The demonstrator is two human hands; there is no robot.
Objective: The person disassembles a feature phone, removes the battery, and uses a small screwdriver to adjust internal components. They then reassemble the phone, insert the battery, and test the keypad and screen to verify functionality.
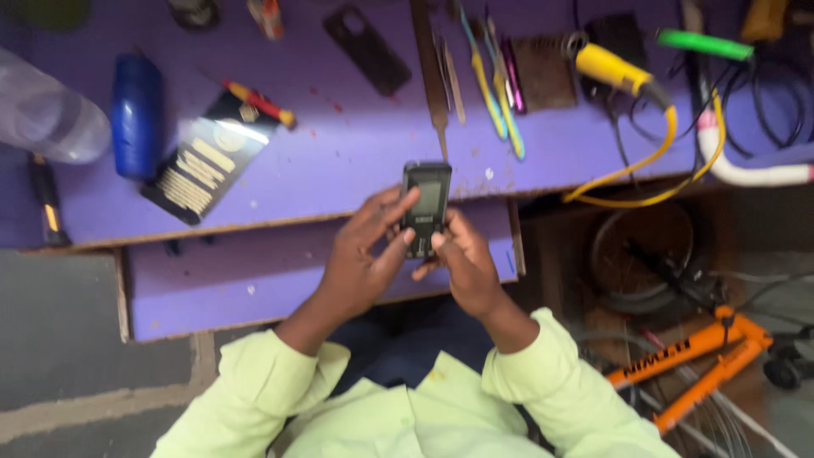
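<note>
— So, what are the hands doing?

— Both hands hold one small black phone with a little screen and buttons [426,206]. The left hand [360,259] wraps its fingers round the left side, with the thumb up by the screen. The right hand [466,265] grips the lower right side, and its thumb sits on the buttons. The phone is up in the air, just over the front edge of the counter.

— Is it hard to hold?

— I think not. It looks light and stiff, like hard plastic. The shell may be a bit slippery, and the screen could crack if it fell. The long sides look like the best place to grip it, and that is where the fingers are.

— What is under it?

— A purple painted wooden counter [339,161], with an open purple drawer [254,280] below its edge. The paint has chips and spots.

— And further back?

— A flat black card box with gold print [203,161], a blue tube-shaped can [137,114] and a clear plastic bottle [47,114] on the left. A small red and yellow screwdriver [259,103] is near them. Behind the phone lie thin tweezers [500,93], and to the right a yellow-handled tool with a yellow cord [615,72]. An orange metal bike frame [704,352] is down on the floor to the right.
</note>
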